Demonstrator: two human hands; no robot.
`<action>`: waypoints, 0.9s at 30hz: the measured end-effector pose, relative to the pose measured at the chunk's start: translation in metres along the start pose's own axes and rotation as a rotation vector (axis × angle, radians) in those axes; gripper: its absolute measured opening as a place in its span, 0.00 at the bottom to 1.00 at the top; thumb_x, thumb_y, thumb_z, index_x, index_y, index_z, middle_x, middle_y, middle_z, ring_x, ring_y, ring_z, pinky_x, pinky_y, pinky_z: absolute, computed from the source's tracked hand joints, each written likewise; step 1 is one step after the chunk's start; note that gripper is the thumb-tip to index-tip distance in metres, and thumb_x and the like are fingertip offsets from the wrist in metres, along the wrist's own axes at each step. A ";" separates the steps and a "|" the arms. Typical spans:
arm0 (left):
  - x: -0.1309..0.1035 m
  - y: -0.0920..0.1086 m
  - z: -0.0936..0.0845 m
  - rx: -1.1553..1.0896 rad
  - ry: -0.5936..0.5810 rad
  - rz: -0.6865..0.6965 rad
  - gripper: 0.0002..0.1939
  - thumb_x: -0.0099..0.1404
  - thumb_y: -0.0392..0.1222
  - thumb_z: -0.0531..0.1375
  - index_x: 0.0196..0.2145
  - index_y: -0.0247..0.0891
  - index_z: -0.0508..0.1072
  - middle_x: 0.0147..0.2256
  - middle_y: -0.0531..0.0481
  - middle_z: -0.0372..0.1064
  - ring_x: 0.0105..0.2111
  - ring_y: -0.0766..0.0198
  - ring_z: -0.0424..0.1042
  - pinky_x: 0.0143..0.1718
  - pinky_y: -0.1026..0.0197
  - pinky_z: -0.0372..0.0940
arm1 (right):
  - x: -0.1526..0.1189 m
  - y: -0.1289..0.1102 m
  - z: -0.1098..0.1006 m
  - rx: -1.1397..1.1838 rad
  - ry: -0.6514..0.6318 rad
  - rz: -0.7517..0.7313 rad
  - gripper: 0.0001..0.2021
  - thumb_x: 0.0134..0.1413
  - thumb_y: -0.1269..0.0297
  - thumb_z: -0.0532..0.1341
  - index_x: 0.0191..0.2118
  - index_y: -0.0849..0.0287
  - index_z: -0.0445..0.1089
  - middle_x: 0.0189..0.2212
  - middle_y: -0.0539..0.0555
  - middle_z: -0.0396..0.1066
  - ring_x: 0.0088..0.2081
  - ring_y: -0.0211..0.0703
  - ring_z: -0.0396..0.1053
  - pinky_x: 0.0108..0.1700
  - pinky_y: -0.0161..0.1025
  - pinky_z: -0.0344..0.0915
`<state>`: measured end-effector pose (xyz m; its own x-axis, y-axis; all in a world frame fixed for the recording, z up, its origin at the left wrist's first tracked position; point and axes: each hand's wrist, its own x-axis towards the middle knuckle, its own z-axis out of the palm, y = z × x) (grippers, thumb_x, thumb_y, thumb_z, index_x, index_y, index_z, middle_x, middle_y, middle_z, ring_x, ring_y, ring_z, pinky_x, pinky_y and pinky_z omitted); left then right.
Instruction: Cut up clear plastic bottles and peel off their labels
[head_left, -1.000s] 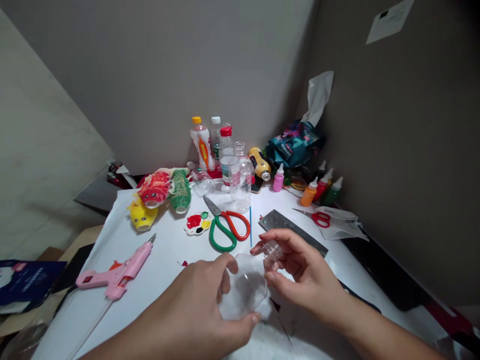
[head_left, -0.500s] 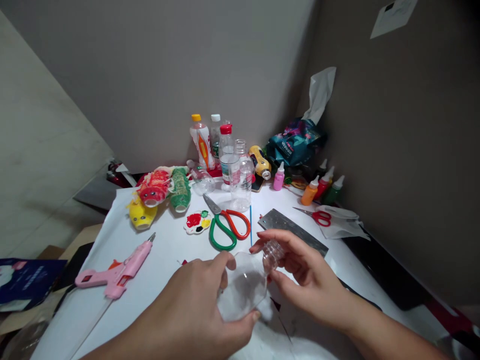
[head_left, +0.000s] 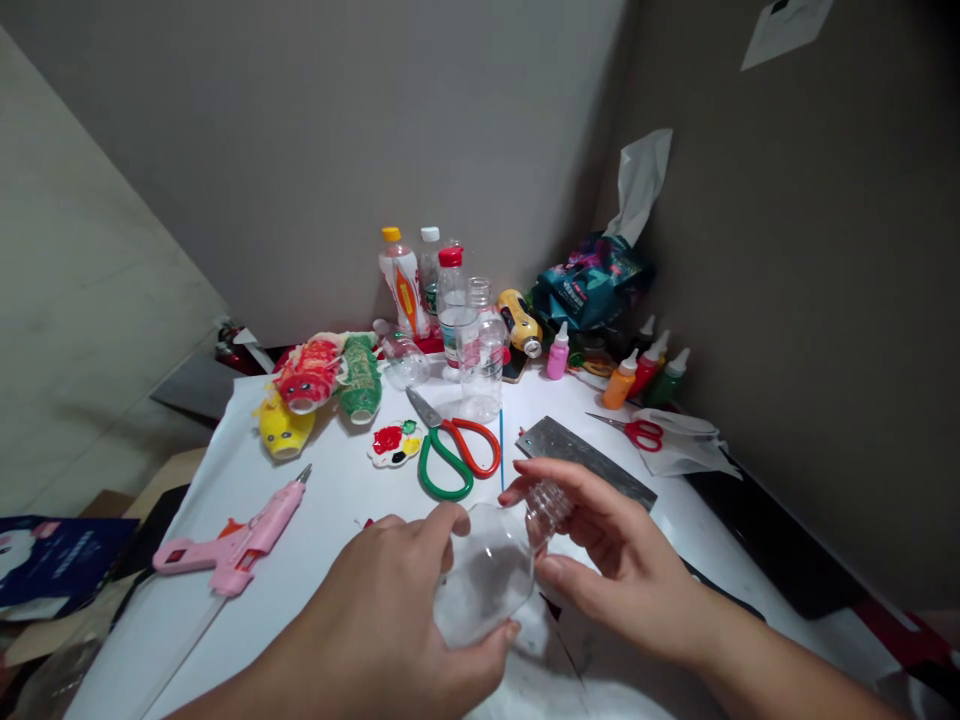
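Observation:
A clear plastic bottle (head_left: 491,570) without a cap lies sideways between my two hands, its threaded neck pointing to the upper right. My left hand (head_left: 397,600) wraps round the body, thumb below and fingers above. The fingers and thumb of my right hand (head_left: 607,560) curve round the neck and shoulder. Just beyond the bottle are large scissors (head_left: 457,455) with one green and one orange-red handle. A thin blue stick (head_left: 502,450) lies beside them, and a grey metal plate (head_left: 585,460) rests behind my right hand.
A pink glue gun (head_left: 240,545) lies at left. Painted fish-shaped bottles (head_left: 307,375) and a paint palette (head_left: 394,443) are beyond it. Several bottles (head_left: 451,310) stand at the back. Paint bottles (head_left: 620,382), small red-handled scissors (head_left: 641,434) and a tissue pack (head_left: 592,285) are on the right.
Almost nothing differs. Both hands keep their hold on the bottle, with only a slight shift of the right thumb at its neck.

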<state>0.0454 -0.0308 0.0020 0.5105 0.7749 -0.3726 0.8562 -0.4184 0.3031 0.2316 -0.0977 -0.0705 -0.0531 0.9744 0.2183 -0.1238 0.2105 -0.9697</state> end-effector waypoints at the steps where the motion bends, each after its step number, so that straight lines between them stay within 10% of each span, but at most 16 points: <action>1: 0.000 0.000 0.001 0.006 0.004 0.010 0.27 0.54 0.58 0.60 0.47 0.40 0.70 0.36 0.44 0.74 0.42 0.44 0.71 0.40 0.50 0.62 | 0.001 0.000 0.000 0.019 0.002 0.010 0.29 0.55 0.73 0.67 0.60 0.44 0.64 0.52 0.51 0.70 0.43 0.37 0.70 0.47 0.35 0.68; 9: 0.008 -0.020 0.021 0.168 0.221 0.306 0.21 0.59 0.52 0.60 0.45 0.37 0.71 0.40 0.40 0.77 0.39 0.45 0.74 0.47 0.43 0.62 | 0.006 0.001 0.002 -0.054 0.115 0.127 0.16 0.51 0.64 0.71 0.46 0.53 0.71 0.45 0.52 0.73 0.39 0.41 0.71 0.42 0.37 0.67; 18: 0.009 -0.036 0.007 0.280 0.586 0.617 0.22 0.62 0.42 0.61 0.53 0.40 0.63 0.50 0.42 0.75 0.48 0.49 0.75 0.62 0.33 0.36 | -0.001 0.017 -0.002 -0.308 0.120 -0.247 0.16 0.59 0.71 0.65 0.50 0.48 0.66 0.49 0.53 0.69 0.54 0.46 0.66 0.56 0.44 0.64; 27: 0.010 -0.041 -0.007 0.431 0.748 0.605 0.25 0.64 0.39 0.58 0.58 0.37 0.61 0.56 0.35 0.71 0.57 0.41 0.68 0.60 0.29 0.45 | -0.003 0.016 -0.003 -0.540 0.081 -0.490 0.24 0.53 0.84 0.61 0.51 0.53 0.66 0.50 0.55 0.65 0.53 0.44 0.66 0.55 0.42 0.65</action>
<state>0.0149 -0.0023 -0.0081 0.8091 0.4143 0.4169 0.5057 -0.8522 -0.1346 0.2323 -0.0973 -0.0869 -0.0407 0.7570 0.6522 0.3924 0.6124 -0.6863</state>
